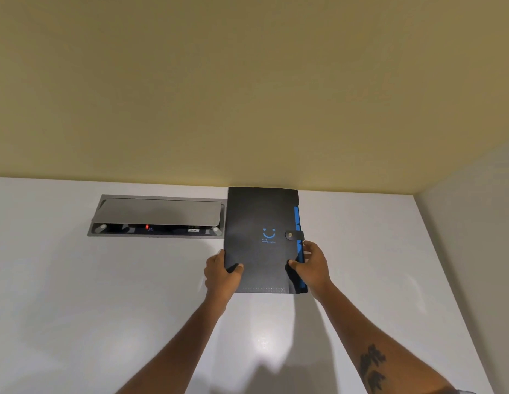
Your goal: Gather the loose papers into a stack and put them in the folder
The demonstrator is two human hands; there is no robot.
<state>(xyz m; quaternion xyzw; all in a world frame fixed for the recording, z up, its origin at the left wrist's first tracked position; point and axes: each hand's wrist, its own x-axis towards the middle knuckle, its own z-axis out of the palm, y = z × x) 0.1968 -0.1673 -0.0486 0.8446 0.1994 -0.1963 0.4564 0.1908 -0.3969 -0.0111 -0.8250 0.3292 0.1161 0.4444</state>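
Head view: black folder [262, 240], snapped shut, blue tabs.

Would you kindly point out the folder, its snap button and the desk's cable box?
folder [259, 220]: head view, middle of the black cover.
snap button [290, 235]: head view, metal stud.
cable box [159, 211]: head view, grey lid.

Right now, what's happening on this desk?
A person has both hands on a black folder lying flat on the white desk. The left hand grips its near left edge; the right hand holds the right edge by the blue tabs. The snap strap looks fastened. No loose papers are visible. A cable box with a half-open lid sits to the left.
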